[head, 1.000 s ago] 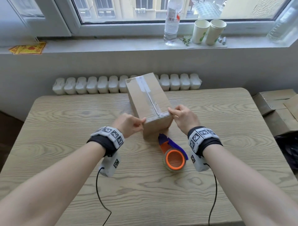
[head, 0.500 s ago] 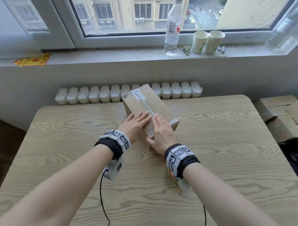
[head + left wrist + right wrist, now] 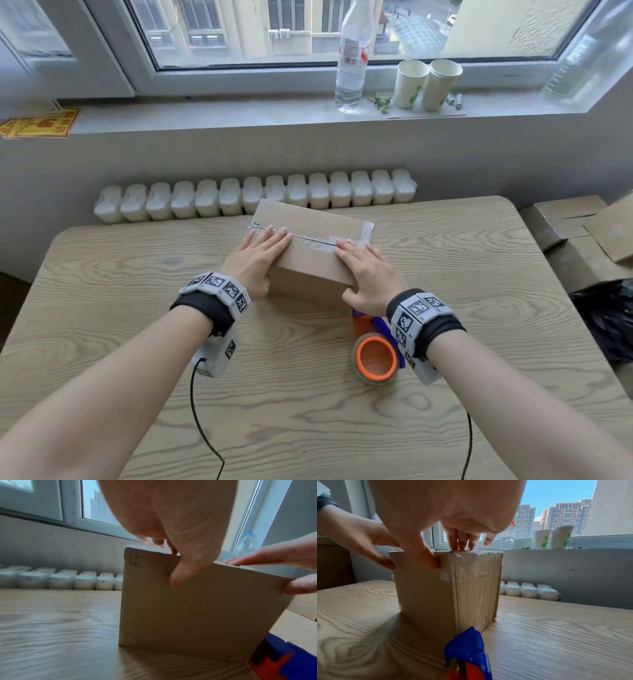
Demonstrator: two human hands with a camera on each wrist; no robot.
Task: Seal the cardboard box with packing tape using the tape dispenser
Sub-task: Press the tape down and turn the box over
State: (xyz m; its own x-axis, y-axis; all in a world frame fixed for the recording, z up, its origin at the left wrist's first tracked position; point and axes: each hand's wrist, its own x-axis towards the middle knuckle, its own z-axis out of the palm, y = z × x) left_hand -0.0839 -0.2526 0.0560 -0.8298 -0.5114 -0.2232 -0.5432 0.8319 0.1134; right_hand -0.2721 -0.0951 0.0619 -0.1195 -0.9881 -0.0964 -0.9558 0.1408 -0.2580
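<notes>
The cardboard box (image 3: 313,257) stands on the wooden table (image 3: 137,308), its long side running left to right. A strip of clear tape (image 3: 315,241) covers the top seam and folds down the right end (image 3: 467,566). My left hand (image 3: 263,260) lies flat on the left part of the top, thumb (image 3: 180,574) against the near face. My right hand (image 3: 359,274) lies flat on the right part, fingertips on the tape, thumb (image 3: 426,558) on the near face. The blue and orange tape dispenser (image 3: 375,356) lies on the table just in front of the box, under my right wrist, and nobody holds it.
A white radiator (image 3: 253,197) runs behind the table's far edge. On the sill above stand a water bottle (image 3: 352,58) and two paper cups (image 3: 426,84). Stacked cardboard boxes (image 3: 579,233) and a black bag (image 3: 609,318) sit off the table's right edge.
The box has turned from pointing away from me to lying crosswise. My hands moved from its near end onto the top, then apart to either end. The dispenser shows again.
</notes>
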